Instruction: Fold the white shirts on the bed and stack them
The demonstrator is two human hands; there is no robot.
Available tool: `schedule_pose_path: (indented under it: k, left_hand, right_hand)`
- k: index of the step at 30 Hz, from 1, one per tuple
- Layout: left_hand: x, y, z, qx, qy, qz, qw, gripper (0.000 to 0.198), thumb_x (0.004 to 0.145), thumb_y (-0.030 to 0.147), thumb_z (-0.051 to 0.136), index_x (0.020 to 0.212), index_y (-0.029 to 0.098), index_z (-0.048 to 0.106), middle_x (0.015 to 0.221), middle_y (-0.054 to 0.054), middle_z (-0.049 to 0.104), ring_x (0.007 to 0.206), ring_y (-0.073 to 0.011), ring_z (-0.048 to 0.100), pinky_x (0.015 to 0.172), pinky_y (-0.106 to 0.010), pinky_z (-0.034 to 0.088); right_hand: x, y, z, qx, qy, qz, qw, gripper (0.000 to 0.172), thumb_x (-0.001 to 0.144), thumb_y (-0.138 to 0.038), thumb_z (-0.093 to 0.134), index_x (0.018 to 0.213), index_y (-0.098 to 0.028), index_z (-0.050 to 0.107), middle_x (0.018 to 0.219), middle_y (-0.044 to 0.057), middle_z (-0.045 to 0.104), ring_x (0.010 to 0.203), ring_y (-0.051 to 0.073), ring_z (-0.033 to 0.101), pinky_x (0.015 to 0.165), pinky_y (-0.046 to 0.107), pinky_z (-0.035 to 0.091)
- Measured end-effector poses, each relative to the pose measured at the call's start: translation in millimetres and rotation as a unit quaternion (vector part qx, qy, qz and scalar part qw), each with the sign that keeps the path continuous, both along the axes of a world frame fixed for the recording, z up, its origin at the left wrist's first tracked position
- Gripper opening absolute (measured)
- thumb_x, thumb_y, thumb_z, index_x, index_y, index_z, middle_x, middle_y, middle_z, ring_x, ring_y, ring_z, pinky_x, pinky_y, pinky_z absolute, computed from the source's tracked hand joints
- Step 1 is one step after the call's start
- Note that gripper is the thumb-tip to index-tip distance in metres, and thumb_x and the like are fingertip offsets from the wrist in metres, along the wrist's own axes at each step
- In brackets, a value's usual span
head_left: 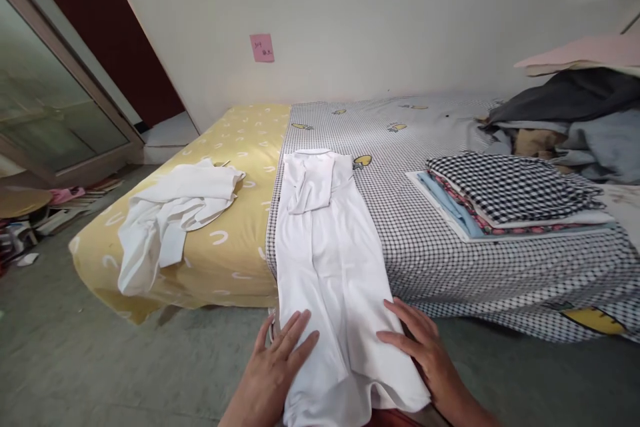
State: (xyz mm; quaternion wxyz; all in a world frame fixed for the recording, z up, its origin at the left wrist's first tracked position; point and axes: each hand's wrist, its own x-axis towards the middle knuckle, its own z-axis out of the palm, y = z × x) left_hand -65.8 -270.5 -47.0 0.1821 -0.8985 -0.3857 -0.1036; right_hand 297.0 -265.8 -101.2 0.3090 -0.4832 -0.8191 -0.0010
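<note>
A white garment (330,247) lies folded into a long narrow strip across the bed's checked cover (430,233), its near end hanging over the bed edge toward me. My left hand (273,370) lies flat on the strip's left edge near the bottom, fingers stretched out. My right hand (425,350) lies flat at the strip's right edge, fingers spread. Neither hand grips the cloth.
A crumpled white garment (170,213) lies on the yellow sheet (240,147) to the left. A stack of folded clothes (510,193) with a checked piece on top sits at right, a heap of dark and grey clothes (575,113) behind it. Clutter (30,213) lies on the floor at far left.
</note>
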Motion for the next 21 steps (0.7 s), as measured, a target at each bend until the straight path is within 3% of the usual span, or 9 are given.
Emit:
schedule_pose_path:
  k: [3,6,9,12,17,21]
  left_hand:
    - [11.6,0.1,9.1,0.016,-0.020,0.019,1.000,0.054,0.098,0.018,0.052,0.149,0.035,0.049,0.160,-0.006,0.048,0.155,-0.0194,0.028,0.129,-0.050,-0.003]
    - [15.6,5.0,16.1,0.018,-0.053,-0.023,0.998,0.034,0.097,0.042,0.058,0.130,0.036,0.066,0.157,-0.001,0.051,0.159,-0.0203,0.017,0.129,-0.053,-0.007]
    - [10.1,10.5,18.6,-0.007,-0.048,-0.062,0.997,0.020,0.098,0.033,0.058,0.112,0.031,0.072,0.147,0.002,0.062,0.152,-0.0185,0.035,0.130,-0.054,-0.010]
    - [-1.2,13.4,22.6,-0.043,-0.057,-0.107,0.992,0.024,0.099,0.018,0.053,0.114,0.026,0.070,0.134,-0.001,0.072,0.136,-0.0156,0.056,0.131,-0.051,-0.009]
    - [-12.6,21.3,37.3,-0.102,-0.129,-0.110,0.980,0.049,0.092,0.007,0.050,0.138,0.022,0.056,0.129,-0.005,0.074,0.125,-0.0129,0.065,0.132,-0.039,0.007]
    - [-12.2,33.1,30.7,-0.187,-0.104,-0.097,0.972,0.050,0.084,0.007,0.056,0.130,0.027,0.063,0.125,-0.002,0.076,0.114,-0.0137,0.072,0.130,-0.036,0.020]
  right_hand:
    - [-2.7,-1.1,7.2,0.008,-0.022,-0.006,1.000,0.033,0.104,-0.030,0.047,0.110,-0.043,0.076,0.155,-0.001,0.052,0.144,0.027,0.046,0.109,0.053,0.043]
    - [-5.8,3.5,17.1,0.003,-0.051,0.007,0.999,0.028,0.103,-0.028,0.051,0.107,-0.040,0.076,0.159,-0.001,0.048,0.150,0.028,0.036,0.114,0.057,0.036]
    - [-6.7,8.7,28.1,-0.014,-0.081,0.054,0.995,0.022,0.102,-0.026,0.055,0.099,-0.035,0.075,0.157,-0.003,0.051,0.154,0.028,0.029,0.120,0.061,0.023]
    - [-6.4,8.7,43.8,-0.045,-0.096,0.117,0.988,0.020,0.102,-0.026,0.054,0.091,-0.029,0.072,0.148,-0.005,0.060,0.154,0.026,0.032,0.126,0.058,0.014]
    - [-6.9,7.7,73.8,-0.099,-0.037,0.159,0.982,0.017,0.099,-0.029,0.054,0.096,-0.026,0.070,0.145,0.003,0.063,0.153,0.028,0.034,0.127,0.056,0.015]
    - [-9.4,18.5,75.3,-0.154,-0.037,0.182,0.970,0.024,0.096,-0.016,0.050,0.091,-0.025,0.071,0.142,0.002,0.066,0.153,0.028,0.034,0.126,0.063,0.014]
